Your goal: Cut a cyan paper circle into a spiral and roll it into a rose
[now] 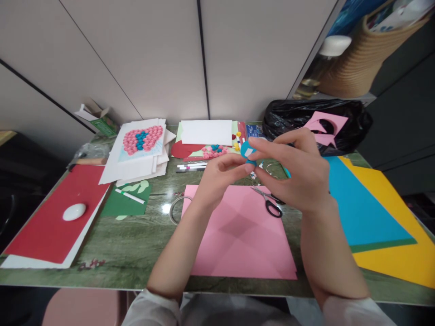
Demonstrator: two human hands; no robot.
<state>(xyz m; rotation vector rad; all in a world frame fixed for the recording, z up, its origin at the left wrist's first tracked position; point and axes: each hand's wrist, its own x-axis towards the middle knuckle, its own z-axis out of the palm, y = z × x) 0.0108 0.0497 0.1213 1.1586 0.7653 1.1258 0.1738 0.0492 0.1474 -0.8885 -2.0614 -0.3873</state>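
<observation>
Both hands are raised over the table's middle, around a small round blue paper piece point(245, 147) with a whitish patch, perhaps tape, on its face. My left hand point(222, 174) pinches its lower edge between thumb and fingers. From the other side, my right hand point(295, 170) has its fingertips closed on the upper and right edge. Below them lies a stack of pink paper point(238, 240). Black-handled scissors point(273, 208) rest on the pink sheets, partly under my right hand. A roll of tape point(174, 212) lies by the stack's left edge.
Left are red paper point(57, 208) with a white oval object point(74, 212), green paper point(127, 206), and white sheets with a pink-and-blue butterfly picture point(142, 139). Pens point(192, 166) lie behind. Right are blue point(363, 208) and yellow sheets point(401, 253) and a black plastic bag point(288, 118).
</observation>
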